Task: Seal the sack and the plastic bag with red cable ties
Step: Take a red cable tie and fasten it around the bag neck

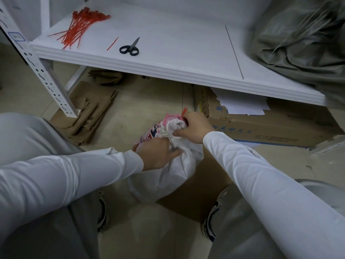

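**Sack neck gripped in both hands below the shelf**

Nearest the camera, two white-sleeved arms are seen reaching forward and down from the lower corners, with grey trousers and two sneakers on the tiled floor beneath them. Between the feet, a white woven sack (168,172) is stood on a flat sheet of cardboard (201,186).

The left hand (158,154) is laid against the sack's left side just under the gathered neck, fingers curled and pressed into the fabric, the wrist bent inward. The right hand (196,128) is closed over the bunched top of the sack from the right, fingers wrapped tight around the white fabric, knuckles turned up. A red cable tie (184,111) is seen poking up just beyond that hand; whether it is pinched by the fingers cannot be told. A pink and white printed part of the sack's mouth (158,128) is folded out to the left of the right hand.

Farther off, flattened brown boxes lie to the left and a cardboard box (270,128) with loose papers to the right. On the white shelf (177,34) beyond, black-handled scissors (130,47), one single red tie (112,43) and a pile of red cable ties (80,25) are laid at far left; a grey-green bag (302,43) sits at far right.
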### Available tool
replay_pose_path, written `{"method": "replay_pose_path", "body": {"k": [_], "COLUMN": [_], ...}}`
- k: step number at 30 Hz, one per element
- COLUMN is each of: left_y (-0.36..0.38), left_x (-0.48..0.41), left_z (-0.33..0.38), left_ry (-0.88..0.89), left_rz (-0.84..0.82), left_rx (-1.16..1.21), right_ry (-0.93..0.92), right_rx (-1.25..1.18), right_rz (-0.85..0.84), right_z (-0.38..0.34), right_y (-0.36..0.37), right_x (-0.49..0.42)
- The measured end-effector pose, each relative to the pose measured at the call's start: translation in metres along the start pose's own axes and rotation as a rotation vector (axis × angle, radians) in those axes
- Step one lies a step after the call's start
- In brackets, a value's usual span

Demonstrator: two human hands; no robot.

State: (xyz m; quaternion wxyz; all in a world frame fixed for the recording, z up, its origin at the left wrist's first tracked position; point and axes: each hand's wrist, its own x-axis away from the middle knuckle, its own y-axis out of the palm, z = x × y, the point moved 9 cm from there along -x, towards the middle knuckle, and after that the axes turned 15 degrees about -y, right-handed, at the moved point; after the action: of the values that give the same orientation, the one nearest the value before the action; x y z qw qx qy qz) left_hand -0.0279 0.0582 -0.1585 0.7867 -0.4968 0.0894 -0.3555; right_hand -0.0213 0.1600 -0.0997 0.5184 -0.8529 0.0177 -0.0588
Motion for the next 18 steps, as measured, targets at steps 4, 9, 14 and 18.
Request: {"method": "replay_pose_path", "body": {"k": [4, 9, 14, 18], "left_y": [-0.006, -0.008, -0.003, 0.003], "left_x": [-0.003, 0.000, 0.004, 0.001], "left_z": [0.003, -0.004, -0.003, -0.012], "left_ry": [-0.031, -0.098, -0.101, -0.207], "left_rz": [0.016, 0.037, -0.010, -0.013], "left_rx": [0.050, 0.135, 0.256, 0.412], "right_ry": [-0.003, -0.003, -0.004, 0.004], "right_rx": [-0.004, -0.008, -0.033, -0.059], "right_rz": [0.019, 0.024, 0.015, 0.030], "right_z": [0.001, 0.002, -0.004, -0.005], "right_y": [-0.003, -0.003, -0.002, -0.004], "right_x": [0.000, 0.000, 0.002, 0.003]}}
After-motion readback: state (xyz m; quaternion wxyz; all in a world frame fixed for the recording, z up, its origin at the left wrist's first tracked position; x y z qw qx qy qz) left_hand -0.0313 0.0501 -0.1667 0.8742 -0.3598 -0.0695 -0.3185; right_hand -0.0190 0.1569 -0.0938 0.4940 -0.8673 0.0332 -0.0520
